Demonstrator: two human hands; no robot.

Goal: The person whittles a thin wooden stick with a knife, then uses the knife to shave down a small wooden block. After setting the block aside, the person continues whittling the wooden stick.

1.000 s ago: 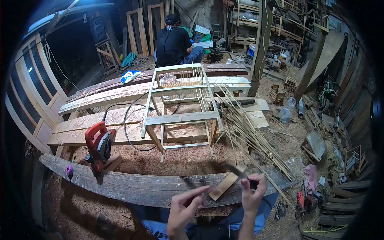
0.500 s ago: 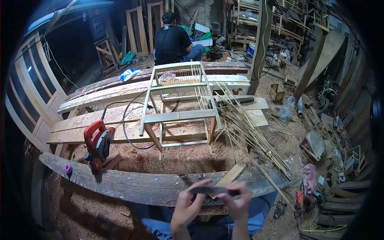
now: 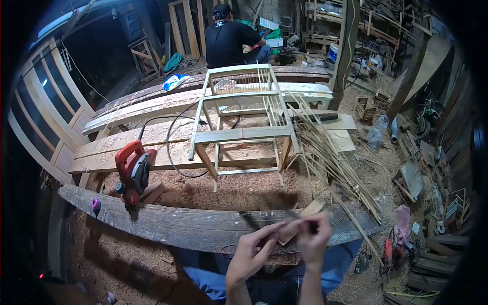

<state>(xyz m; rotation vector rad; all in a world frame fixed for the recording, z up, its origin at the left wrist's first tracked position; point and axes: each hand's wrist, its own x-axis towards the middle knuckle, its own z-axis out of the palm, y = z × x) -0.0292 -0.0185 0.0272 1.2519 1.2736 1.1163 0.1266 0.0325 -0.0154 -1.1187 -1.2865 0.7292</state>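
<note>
My right hand [image 3: 315, 239] is closed around a dark, narrow, knife-like blade [image 3: 291, 214], blurred by motion, which points up and left over the plank. Close by on the left, my left hand [image 3: 250, 256] has its thumb and fingers drawn together. Whatever lies between those fingertips is too small or blurred to make out. Both hands are above the near edge of a weathered grey plank [image 3: 173, 223]. Behind my right hand a short pale board [image 3: 311, 207] rests on that plank. Beyond it stands a wooden chair-like frame [image 3: 243, 134] with thin strips across its far part.
A red power planer [image 3: 133, 170] and a purple object [image 3: 95, 204] sit at the left. Thin bamboo-like strips [image 3: 343, 170] lie heaped at the right, some overhanging the plank. A cable [image 3: 170, 145] loops over the boards. A person [image 3: 231, 43] sits beyond the frame.
The view has tilted down and shifted left. My hands have moved apart from around the dark blade; it now shows beside my right hand, and my left hand sits lower.
</note>
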